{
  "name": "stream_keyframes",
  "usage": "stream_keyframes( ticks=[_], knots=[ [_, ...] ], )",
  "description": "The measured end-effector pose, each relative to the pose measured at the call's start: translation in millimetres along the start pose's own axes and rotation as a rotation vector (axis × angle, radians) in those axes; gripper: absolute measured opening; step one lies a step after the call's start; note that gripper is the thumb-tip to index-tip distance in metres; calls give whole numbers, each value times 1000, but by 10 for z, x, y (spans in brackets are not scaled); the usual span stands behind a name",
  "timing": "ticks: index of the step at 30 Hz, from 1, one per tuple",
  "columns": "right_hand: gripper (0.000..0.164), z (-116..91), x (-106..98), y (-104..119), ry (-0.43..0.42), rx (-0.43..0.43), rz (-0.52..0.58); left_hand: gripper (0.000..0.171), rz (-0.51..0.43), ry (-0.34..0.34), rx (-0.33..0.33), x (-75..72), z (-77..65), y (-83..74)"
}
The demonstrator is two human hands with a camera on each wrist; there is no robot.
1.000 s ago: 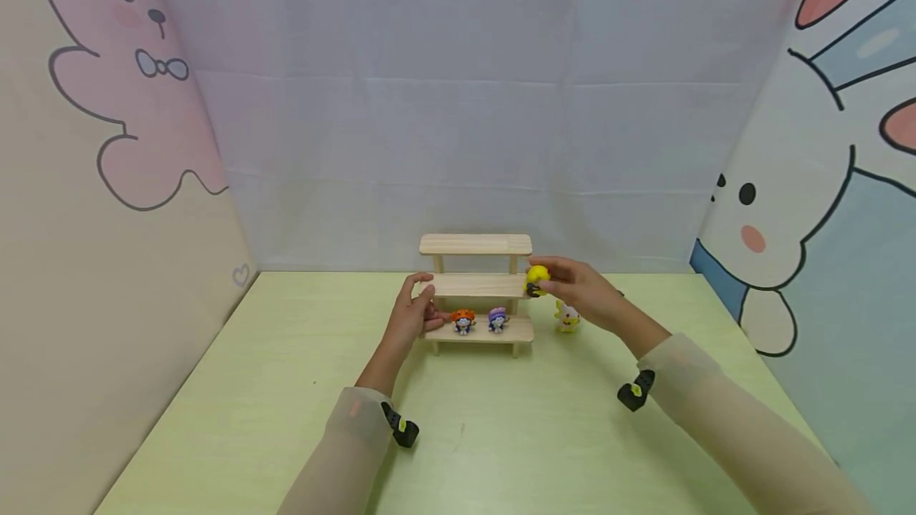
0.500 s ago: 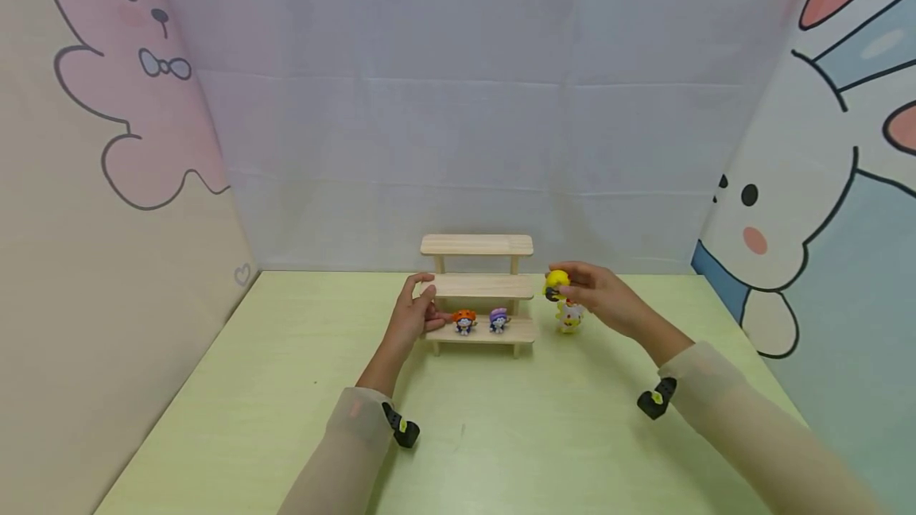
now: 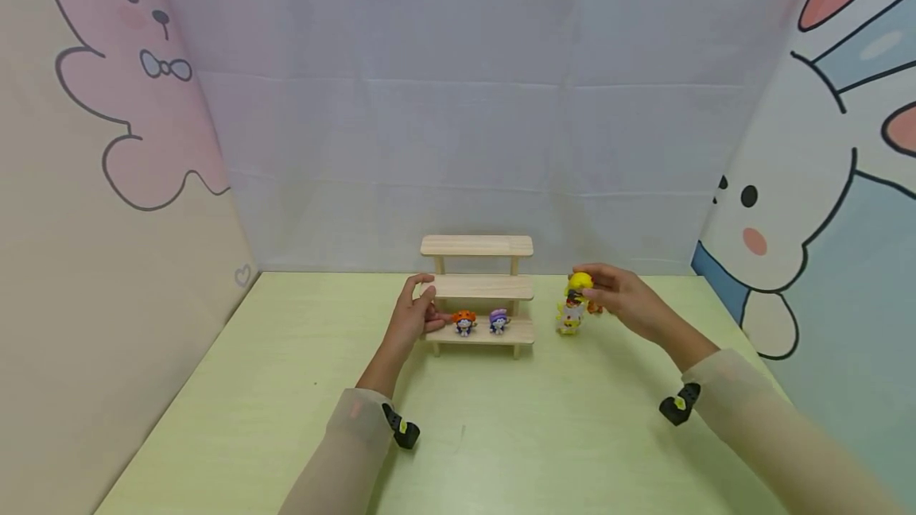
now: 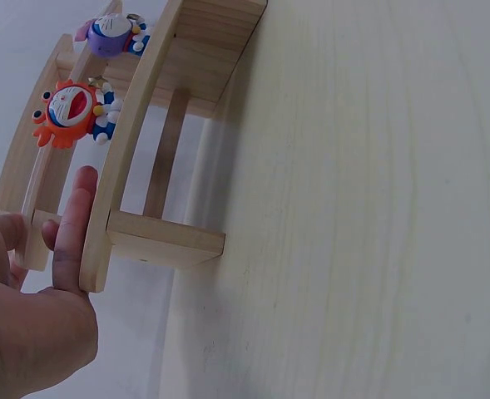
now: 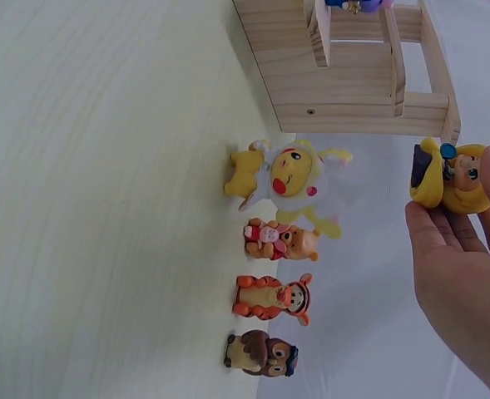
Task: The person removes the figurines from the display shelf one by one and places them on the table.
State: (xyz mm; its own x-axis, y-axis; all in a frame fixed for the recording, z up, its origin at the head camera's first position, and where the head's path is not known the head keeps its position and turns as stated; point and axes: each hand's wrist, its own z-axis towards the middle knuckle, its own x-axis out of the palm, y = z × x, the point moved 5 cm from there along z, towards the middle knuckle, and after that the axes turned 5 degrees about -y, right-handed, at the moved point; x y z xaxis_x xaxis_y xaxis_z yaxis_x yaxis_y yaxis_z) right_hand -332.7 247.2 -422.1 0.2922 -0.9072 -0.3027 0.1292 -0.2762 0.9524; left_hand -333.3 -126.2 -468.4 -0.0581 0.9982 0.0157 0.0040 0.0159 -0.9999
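At the left end of a three-tier wooden shelf [image 3: 475, 286], my left hand [image 3: 410, 318] grips the middle board, with a finger lying along the bottom board. A cat figurine in an orange crab hat [image 4: 70, 115] and another in a purple hat [image 4: 110, 37] stand on that bottom tier. My right hand [image 3: 633, 307] pinches a yellow figurine [image 5: 461, 179], holding it above the table to the right of the shelf. In the head view it hangs just over a yellow-and-white Pikachu figurine [image 3: 568, 320], which stands on the table.
Beside the Pikachu, a bear figurine [image 5: 286, 243], a tiger figurine [image 5: 274, 298] and an owl figurine [image 5: 261, 353] stand in a row in the right wrist view. The pale table [image 3: 465, 435] meets a light cloth backdrop [image 3: 458, 141] behind the shelf.
My right hand has carried the yellow figurine to the right, from the shelf's right edge to above the Pikachu figurine. My left hand has stayed on the shelf.
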Motion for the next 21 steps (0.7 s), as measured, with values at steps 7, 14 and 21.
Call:
stream_keyframes(
  ticks=[7,14,21],
  knots=[
    [54,-84,-123,-100,9,-4,-45,34,-7,8,1,-4,6,0],
    [56,-163,-225,-202,14,-1,-16,35,12,3,6,-7,2,-10],
    [58,-222,-309,-298,7,21,-23,34,5,-2,-1,1,12,-9]
  ],
)
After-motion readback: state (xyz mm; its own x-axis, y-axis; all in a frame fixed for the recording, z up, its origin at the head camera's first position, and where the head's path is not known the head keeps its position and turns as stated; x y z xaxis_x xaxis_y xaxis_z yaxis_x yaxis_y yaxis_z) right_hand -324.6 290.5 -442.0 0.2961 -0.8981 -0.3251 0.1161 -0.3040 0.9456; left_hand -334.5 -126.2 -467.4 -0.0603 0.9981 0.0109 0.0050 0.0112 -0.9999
